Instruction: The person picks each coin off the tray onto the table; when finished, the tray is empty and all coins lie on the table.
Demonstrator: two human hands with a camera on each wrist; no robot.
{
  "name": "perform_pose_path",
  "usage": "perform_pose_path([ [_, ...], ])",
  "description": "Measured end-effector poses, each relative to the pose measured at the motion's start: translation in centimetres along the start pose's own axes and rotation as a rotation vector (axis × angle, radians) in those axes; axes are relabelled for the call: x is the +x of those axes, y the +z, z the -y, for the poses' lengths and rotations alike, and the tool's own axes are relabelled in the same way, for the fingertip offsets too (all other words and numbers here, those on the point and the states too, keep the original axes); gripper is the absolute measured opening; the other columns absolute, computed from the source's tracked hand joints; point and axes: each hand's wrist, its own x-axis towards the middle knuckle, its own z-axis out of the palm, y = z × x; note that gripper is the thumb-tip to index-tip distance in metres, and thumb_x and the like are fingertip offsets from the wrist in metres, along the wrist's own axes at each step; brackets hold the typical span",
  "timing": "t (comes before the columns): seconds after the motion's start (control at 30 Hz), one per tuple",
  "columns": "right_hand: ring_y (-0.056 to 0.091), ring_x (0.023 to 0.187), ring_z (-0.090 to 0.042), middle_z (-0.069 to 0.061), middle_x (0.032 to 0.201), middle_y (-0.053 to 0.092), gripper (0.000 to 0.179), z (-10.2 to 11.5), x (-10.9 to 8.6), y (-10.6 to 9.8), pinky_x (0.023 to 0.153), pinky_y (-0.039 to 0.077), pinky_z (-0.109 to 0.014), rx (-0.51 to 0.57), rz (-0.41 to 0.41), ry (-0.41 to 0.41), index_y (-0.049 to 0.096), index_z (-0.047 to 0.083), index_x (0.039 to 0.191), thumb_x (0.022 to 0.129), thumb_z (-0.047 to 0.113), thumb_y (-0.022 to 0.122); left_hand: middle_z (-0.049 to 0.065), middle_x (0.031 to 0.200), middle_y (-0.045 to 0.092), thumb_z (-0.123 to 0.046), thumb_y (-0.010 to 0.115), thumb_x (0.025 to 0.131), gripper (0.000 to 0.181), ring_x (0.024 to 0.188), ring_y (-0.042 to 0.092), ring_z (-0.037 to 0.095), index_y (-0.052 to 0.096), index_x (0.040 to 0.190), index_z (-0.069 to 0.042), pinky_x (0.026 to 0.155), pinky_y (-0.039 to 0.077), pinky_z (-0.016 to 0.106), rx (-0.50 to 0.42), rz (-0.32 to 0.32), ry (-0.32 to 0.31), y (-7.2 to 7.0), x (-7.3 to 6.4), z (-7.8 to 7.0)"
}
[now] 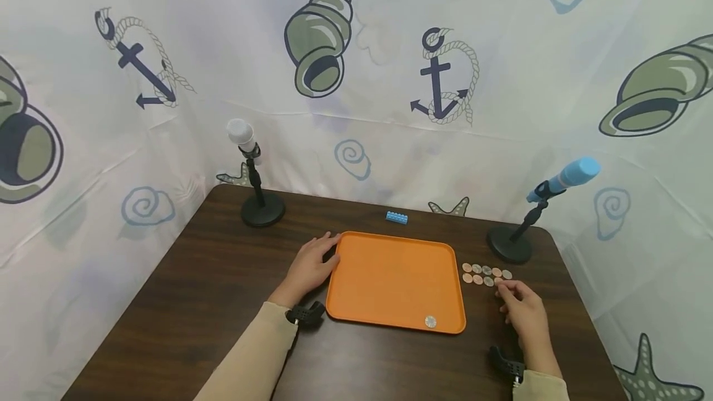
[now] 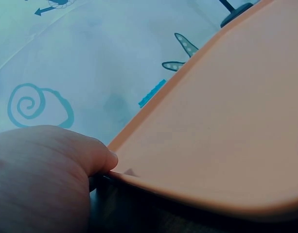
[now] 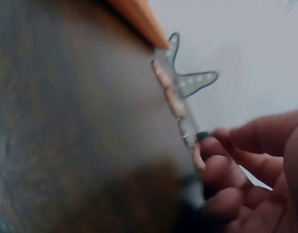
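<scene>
My left hand (image 1: 312, 266) rests at the left edge of an orange tray (image 1: 390, 277), fingers extended toward its far left corner and thumb on the rim. In the left wrist view a fingertip (image 2: 110, 161) lies at the tray's rim. One silver coin (image 1: 431, 322) lies in the tray's near right corner. My right hand (image 1: 525, 311) is to the right of the tray, fingertips at a copper coin (image 3: 199, 158) at the right end of the near row. I cannot tell whether they pinch it. Copper and silver coins (image 1: 478, 280) lie in two rows there.
A small blue ridged block (image 1: 397, 218) lies behind the tray. At the back left stands a white cylinder on a black stand (image 1: 263, 208); at the back right, a blue cylinder on another black stand (image 1: 509, 245). A patterned cloth hangs behind the dark wooden table (image 1: 184, 302).
</scene>
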Motion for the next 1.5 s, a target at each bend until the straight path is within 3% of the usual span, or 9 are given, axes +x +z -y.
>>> perform_pose_path([
  [0.17,0.065,0.076,-0.015,-0.002,0.102,0.073,0.038,2.0,-1.2,0.0,0.058,0.057,-0.031,-0.052,0.151,-0.061,0.068,0.002,0.134,0.112,0.032,0.064,0.000,0.167,0.054,-0.032,0.068,0.110,0.057,0.164,0.039,0.026,0.054,0.163,-0.019,0.138,0.022,0.060,0.015,-0.008,-0.007,0.1,-0.1,0.1],
  [0.4,0.064,0.075,-0.019,-0.015,0.100,0.070,0.025,5.9,-3.1,1.2,0.058,0.058,-0.028,-0.192,0.284,-0.307,0.074,0.009,0.126,0.108,0.026,0.071,0.000,0.168,0.053,-0.034,0.065,0.111,0.056,0.165,0.038,0.025,0.053,0.164,-0.021,0.139,0.021,0.060,0.004,-0.001,-0.011,0.4,0.0,0.0],
  [0.5,0.063,0.078,-0.019,-0.014,0.100,0.071,0.025,7.3,-3.6,1.9,0.061,0.058,-0.027,-0.252,0.434,-0.409,0.074,0.008,0.127,0.107,0.023,0.072,0.003,0.168,0.054,-0.032,0.066,0.110,0.057,0.164,0.039,0.027,0.053,0.164,-0.019,0.138,0.021,0.061,-0.006,-0.002,-0.015,0.3,-0.1,-0.2],
  [0.63,0.066,0.097,-0.019,-0.010,0.115,0.071,0.028,8.6,-4.0,2.8,0.074,0.059,-0.026,-0.371,0.657,-0.494,0.072,0.010,0.130,0.106,0.023,0.074,0.004,0.168,0.054,-0.031,0.067,0.110,0.057,0.164,0.039,0.028,0.053,0.164,-0.018,0.139,0.020,0.061,-0.009,-0.004,-0.020,0.1,-0.1,-0.2],
  [0.77,0.066,0.105,-0.021,-0.008,0.119,0.070,0.027,8.9,-4.1,4.0,0.082,0.059,-0.027,-0.423,0.767,-0.507,0.072,0.010,0.128,0.103,0.021,0.077,0.002,0.167,0.054,-0.033,0.066,0.110,0.057,0.165,0.039,0.025,0.053,0.164,-0.020,0.139,0.020,0.059,-0.006,-0.001,-0.020,0.1,0.0,-0.1],
  [0.93,0.061,0.098,-0.022,-0.007,0.109,0.068,0.026,8.4,-4.1,5.3,0.081,0.056,-0.029,-0.435,0.805,-0.505,0.074,0.013,0.119,0.097,0.022,0.084,0.001,0.167,0.054,-0.034,0.066,0.110,0.057,0.164,0.039,0.025,0.054,0.164,-0.020,0.139,0.021,0.059,0.006,-0.001,-0.012,0.2,0.0,-0.1],
  [1.13,0.057,0.091,-0.020,-0.004,0.100,0.060,0.027,7.7,-4.1,6.1,0.076,0.050,-0.027,-0.504,0.738,-0.549,0.074,0.019,0.113,0.092,0.023,0.090,0.002,0.167,0.054,-0.033,0.067,0.110,0.057,0.164,0.039,0.027,0.053,0.164,-0.020,0.139,0.021,0.060,0.002,-0.001,-0.010,0.1,0.0,-0.2],
  [1.5,0.056,0.085,-0.016,0.000,0.095,0.060,0.024,7.4,-4.2,6.4,0.072,0.049,-0.026,-0.538,0.681,-0.616,0.074,0.022,0.108,0.090,0.021,0.090,0.002,0.166,0.056,-0.032,0.068,0.109,0.056,0.163,0.041,0.027,0.055,0.163,-0.019,0.138,0.023,0.061,0.003,-0.017,-0.012,0.0,-0.2,-0.3],
])
